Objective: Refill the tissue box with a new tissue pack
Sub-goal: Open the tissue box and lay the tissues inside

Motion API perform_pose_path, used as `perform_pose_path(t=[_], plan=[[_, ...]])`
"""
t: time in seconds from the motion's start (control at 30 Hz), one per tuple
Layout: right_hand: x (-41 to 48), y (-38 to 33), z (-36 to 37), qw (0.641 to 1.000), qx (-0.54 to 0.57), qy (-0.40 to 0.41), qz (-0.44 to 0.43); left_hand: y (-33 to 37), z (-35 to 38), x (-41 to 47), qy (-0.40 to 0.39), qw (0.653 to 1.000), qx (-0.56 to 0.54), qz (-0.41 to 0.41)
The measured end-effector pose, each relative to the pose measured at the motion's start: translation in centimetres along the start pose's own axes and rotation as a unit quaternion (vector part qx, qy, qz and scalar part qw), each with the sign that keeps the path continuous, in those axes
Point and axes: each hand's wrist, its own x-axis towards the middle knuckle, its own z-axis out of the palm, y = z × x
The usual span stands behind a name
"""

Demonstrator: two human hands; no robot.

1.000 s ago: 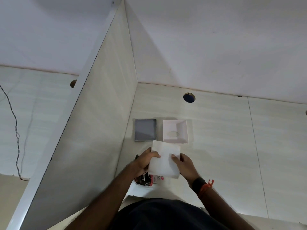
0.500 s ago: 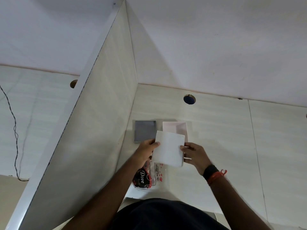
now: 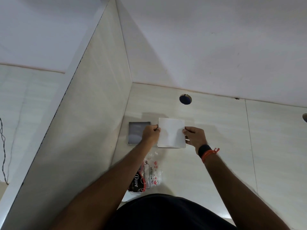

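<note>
Both hands out over the pale, faintly grained bench (image 3: 216,130), and between them a flat, square, matte white stack of tissues (image 3: 172,132). The left hand (image 3: 150,134) is pinched closed on its left edge, the right hand (image 3: 195,137) pinched on its right edge, fingers curled in. The stack sits squarely where the tissue box would be, so the box is covered and whether the stack is inside it or just above cannot be told. Just left of it lies a flat grey rectangular lid (image 3: 135,132), smooth, partly hidden by the left hand. Nearer the body, a crinkled clear plastic wrapper (image 3: 147,175) with a dark printed patch, half hidden under the left forearm. A black band (image 3: 204,149) and orange thread (image 3: 211,153) circle the right wrist. A round hole (image 3: 185,99) is cut in the bench near the wall
</note>
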Motion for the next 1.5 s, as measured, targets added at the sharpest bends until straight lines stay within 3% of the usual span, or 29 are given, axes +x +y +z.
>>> perform_pose_path(t=[0.27,0.67,0.87,1.0,1.07,1.13,1.27,1.43,1.5], plan=[[1.8,2.1,0.0,0.995,-0.089,0.038,-0.028,-1.1,0.5,0.4,-0.001,0.998,0.068,0.012],[0.7,1.7,0.9,0.985,-0.141,0.071,-0.064,-0.5,-0.5,-0.2,0.045,0.997,0.062,0.017],[0.4,1.6,0.8,0.969,-0.227,0.050,-0.080,-1.0,-1.0,-0.5,0.037,0.977,0.190,0.088],[-0.8,0.4,-0.2,0.927,-0.345,0.046,-0.140,-1.5,-2.4,-0.6,0.077,0.922,0.295,0.240],[-1.5,0.0,-0.8,0.894,-0.387,0.020,-0.224,-1.6,-2.8,-0.7,0.032,0.880,0.332,0.339],[-1.6,-0.2,-1.0,0.834,-0.467,-0.046,-0.290,-1.6,-2.9,-0.7,-0.036,0.838,0.385,0.384],[-1.2,-0.3,-0.5,0.753,-0.585,-0.150,-0.261,-1.1,-2.8,-0.5,-0.092,0.794,0.477,0.365],[-0.6,-0.2,-0.4,0.732,-0.619,-0.149,-0.244,-0.7,-2.0,-0.8,-0.091,0.751,0.554,0.348],[-0.5,-0.4,-0.1,0.719,-0.633,-0.141,-0.250,-0.8,-1.5,-0.6,-0.082,0.750,0.563,0.339]])
